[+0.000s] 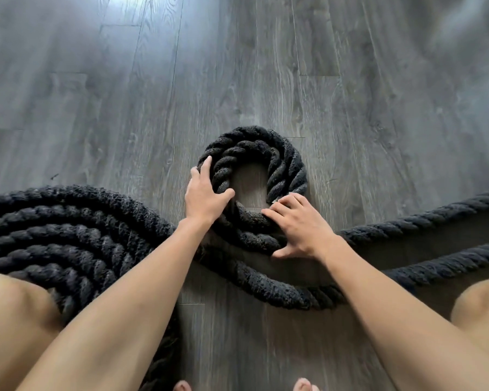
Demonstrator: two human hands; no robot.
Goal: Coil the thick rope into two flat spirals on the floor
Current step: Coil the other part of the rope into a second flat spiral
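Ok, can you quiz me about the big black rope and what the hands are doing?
1. True or false: the left hand and the right hand both touch the small coil.
2. Where does the bigger spiral lie? A) to the person's left of the small coil B) on top of the small coil C) hung on a wall
3. Fill in: the loose rope trails over the floor toward the person's ____ side.
Key: 1 true; 2 A; 3 right.
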